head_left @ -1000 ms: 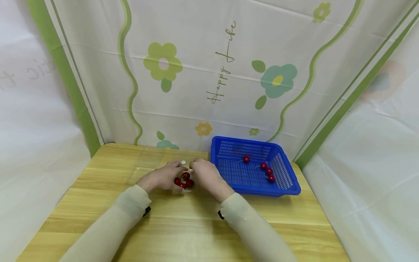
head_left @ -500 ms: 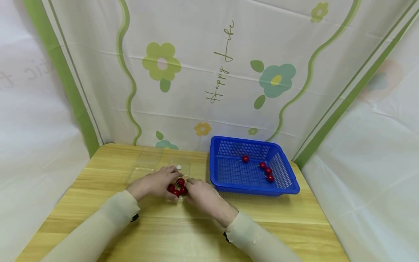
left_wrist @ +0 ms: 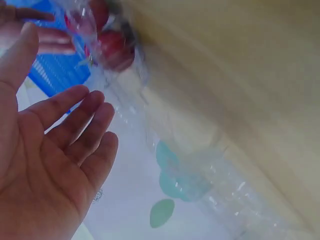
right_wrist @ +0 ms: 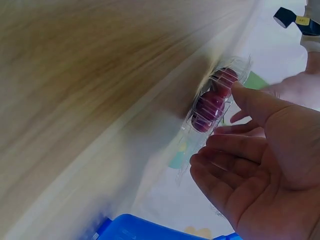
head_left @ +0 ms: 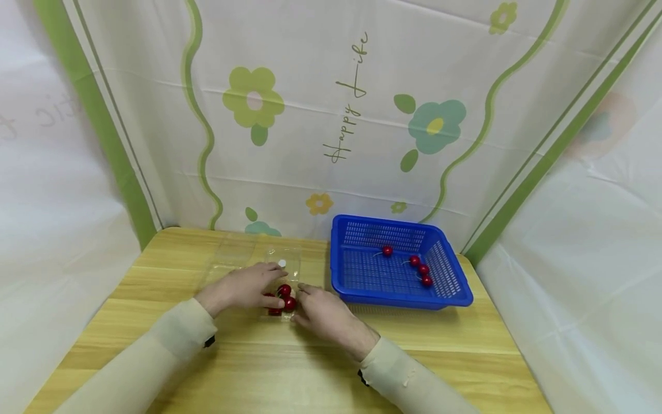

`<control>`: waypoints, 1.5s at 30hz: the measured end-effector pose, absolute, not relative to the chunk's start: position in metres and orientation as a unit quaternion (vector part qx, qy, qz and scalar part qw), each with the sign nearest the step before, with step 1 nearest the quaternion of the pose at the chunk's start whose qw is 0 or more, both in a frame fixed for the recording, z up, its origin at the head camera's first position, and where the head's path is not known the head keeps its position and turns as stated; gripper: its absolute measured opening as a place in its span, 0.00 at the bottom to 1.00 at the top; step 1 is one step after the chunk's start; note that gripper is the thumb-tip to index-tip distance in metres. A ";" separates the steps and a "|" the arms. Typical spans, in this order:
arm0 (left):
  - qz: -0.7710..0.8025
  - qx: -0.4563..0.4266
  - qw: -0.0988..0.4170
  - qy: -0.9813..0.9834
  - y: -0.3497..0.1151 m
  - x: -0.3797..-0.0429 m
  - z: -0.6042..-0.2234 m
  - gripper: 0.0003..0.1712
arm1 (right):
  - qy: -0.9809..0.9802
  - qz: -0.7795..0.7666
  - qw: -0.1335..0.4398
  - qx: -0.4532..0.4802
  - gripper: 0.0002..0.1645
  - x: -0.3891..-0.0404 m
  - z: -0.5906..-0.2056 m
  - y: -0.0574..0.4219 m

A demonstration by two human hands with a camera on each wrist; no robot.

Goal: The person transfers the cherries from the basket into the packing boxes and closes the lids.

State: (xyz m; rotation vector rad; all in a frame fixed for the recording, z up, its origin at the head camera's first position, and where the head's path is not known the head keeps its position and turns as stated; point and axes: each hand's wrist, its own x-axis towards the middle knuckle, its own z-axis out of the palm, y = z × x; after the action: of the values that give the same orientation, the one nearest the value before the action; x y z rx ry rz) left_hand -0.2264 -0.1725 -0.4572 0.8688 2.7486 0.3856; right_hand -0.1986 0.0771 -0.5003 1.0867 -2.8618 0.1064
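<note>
Clear plastic tray: At the far left we see a clear plastic tray [head_left: 235,250] on the bench [head_left: 258,368]; its edges are faint, so we cannot tell more about it.
Left hand: The left hand [head_left: 247,290] is at the left side of the small clear box [head_left: 286,317]. Its fingers are loose and grasp nothing. The thumb now reaches above the cherries [head_left: 289,303], while half a second ago it was lower, at their front side; whether it touches them, we cannot tell.
Small clear box: It stands between the two hands, a little nearer to the person than one second ago. We count at least three cherries inside; the thumb hides a part.
Lid with white spot: The lid [head_left: 292,265] is folded back behind the box, with a white spot [head_left: 281,263] on it. We judge that the closing is not yet done.
Right hand: The right hand [head_left: 328,316] has come from the back edge to the right side of the box. Its fingers are softly bent, released as we judge, with the thumb near the plastic.
Blue basket: At the right, the blue basket [head_left: 403,301] holds four other cherries [head_left: 423,269], unchanged in their places.
</note>
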 end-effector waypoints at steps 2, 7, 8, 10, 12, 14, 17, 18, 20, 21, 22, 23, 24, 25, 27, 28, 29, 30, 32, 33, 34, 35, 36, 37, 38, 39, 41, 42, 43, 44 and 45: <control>0.129 0.293 0.107 0.941 -0.174 -0.233 -0.454 0.48 | -0.932 0.030 0.043 0.357 0.28 -0.199 -0.500 0.077; 0.139 0.264 0.094 0.950 -0.178 -0.253 -0.451 0.44 | -0.930 0.019 0.055 0.362 0.26 -0.198 -0.500 0.078; 0.138 0.260 0.094 0.951 -0.179 -0.257 -0.451 0.44 | -0.930 0.017 0.056 0.362 0.25 -0.198 -0.501 0.078; 0.141 0.249 0.097 0.953 -0.180 -0.265 -0.451 0.44 | -0.930 0.013 0.056 0.362 0.26 -0.198 -0.500 0.077; 0.142 0.241 0.099 0.955 -0.181 -0.273 -0.451 0.45 | -0.930 0.010 0.056 0.362 0.26 -0.199 -0.500 0.077; 0.141 0.239 0.096 0.956 -0.182 -0.280 -0.451 0.46 | -0.931 0.009 0.056 0.361 0.27 -0.199 -0.500 0.077; 0.143 0.232 0.096 0.957 -0.182 -0.289 -0.452 0.46 | -0.932 0.009 0.053 0.359 0.27 -0.198 -0.499 0.077; 0.143 0.229 0.099 0.958 -0.182 -0.292 -0.452 0.46 | -0.932 0.010 0.051 0.358 0.27 -0.198 -0.499 0.077; 0.144 0.220 0.109 0.959 -0.183 -0.296 -0.453 0.46 | -0.933 0.011 0.049 0.356 0.28 -0.198 -0.499 0.077; 0.146 0.216 0.115 0.959 -0.183 -0.298 -0.453 0.47 | -0.933 0.012 0.048 0.355 0.28 -0.198 -0.499 0.077; 0.150 0.209 0.123 0.958 -0.183 -0.299 -0.454 0.47 | -0.934 0.012 0.047 0.355 0.29 -0.198 -0.499 0.077; 0.153 0.205 0.129 0.958 -0.184 -0.301 -0.454 0.47 | -0.934 0.012 0.046 0.354 0.29 -0.197 -0.499 0.076; 0.155 0.201 0.135 0.958 -0.184 -0.302 -0.454 0.47 | -0.934 0.012 0.044 0.353 0.30 -0.197 -0.499 0.076; 0.157 0.198 0.139 0.957 -0.184 -0.303 -0.454 0.47 | -0.934 0.013 0.044 0.353 0.30 -0.197 -0.498 0.076; 0.160 0.194 0.147 0.957 -0.185 -0.304 -0.454 0.46 | -0.935 0.013 0.044 0.352 0.31 -0.197 -0.498 0.076; 0.159 0.193 0.149 0.957 -0.185 -0.304 -0.453 0.46 | -0.935 0.014 0.044 0.352 0.32 -0.197 -0.498 0.076; 0.159 0.193 0.151 0.956 -0.186 -0.305 -0.452 0.45 | -0.935 0.013 0.045 0.352 0.32 -0.197 -0.498 0.076; 0.159 0.193 0.153 0.956 -0.186 -0.305 -0.451 0.45 | -0.935 0.014 0.046 0.352 0.32 -0.197 -0.498 0.076; 0.162 0.192 0.154 0.956 -0.187 -0.304 -0.448 0.44 | -0.935 0.014 0.046 0.352 0.32 -0.197 -0.497 0.075; 0.164 0.193 0.153 0.955 -0.188 -0.304 -0.445 0.45 | -0.935 0.014 0.045 0.352 0.32 -0.197 -0.497 0.075; 0.168 0.193 0.152 0.955 -0.189 -0.303 -0.443 0.45 | -0.935 0.015 0.045 0.352 0.32 -0.196 -0.497 0.075; 0.169 0.196 0.148 0.955 -0.189 -0.302 -0.441 0.45 | -0.935 0.016 0.046 0.352 0.32 -0.196 -0.497 0.075; 0.168 0.199 0.143 0.955 -0.189 -0.301 -0.439 0.45 | -0.935 0.017 0.046 0.352 0.32 -0.196 -0.497 0.075; 0.167 0.202 0.138 0.955 -0.189 -0.300 -0.437 0.45 | -0.935 0.017 0.045 0.351 0.32 -0.196 -0.497 0.075; 0.165 0.206 0.132 0.956 -0.189 -0.299 -0.434 0.45 | -0.935 0.017 0.044 0.350 0.32 -0.196 -0.497 0.075; 0.161 0.211 0.125 0.956 -0.189 -0.297 -0.432 0.45 | -0.936 0.016 0.044 0.350 0.32 -0.196 -0.497 0.076; 0.154 0.219 0.112 0.957 -0.189 -0.293 -0.427 0.44 | -0.936 0.017 0.043 0.349 0.32 -0.196 -0.497 0.076; 0.153 0.221 0.107 0.957 -0.189 -0.291 -0.425 0.44 | -0.936 0.017 0.042 0.348 0.32 -0.197 -0.498 0.076; 0.152 0.224 0.101 0.957 -0.189 -0.289 -0.422 0.44 | -0.936 0.018 0.041 0.348 0.32 -0.197 -0.498 0.076; 0.151 0.226 0.095 0.958 -0.189 -0.286 -0.420 0.43 | -0.936 0.020 0.042 0.349 0.32 -0.197 -0.498 0.076; 0.150 0.228 0.090 0.958 -0.189 -0.284 -0.419 0.43 | -0.936 0.021 0.042 0.349 0.32 -0.197 -0.499 0.076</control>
State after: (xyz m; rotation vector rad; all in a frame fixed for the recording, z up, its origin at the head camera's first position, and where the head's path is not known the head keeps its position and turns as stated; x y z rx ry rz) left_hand -0.2837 -0.1894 -0.4185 0.6782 2.8479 0.4461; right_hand -0.1966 0.0758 -0.4987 1.0666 -2.8641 0.0640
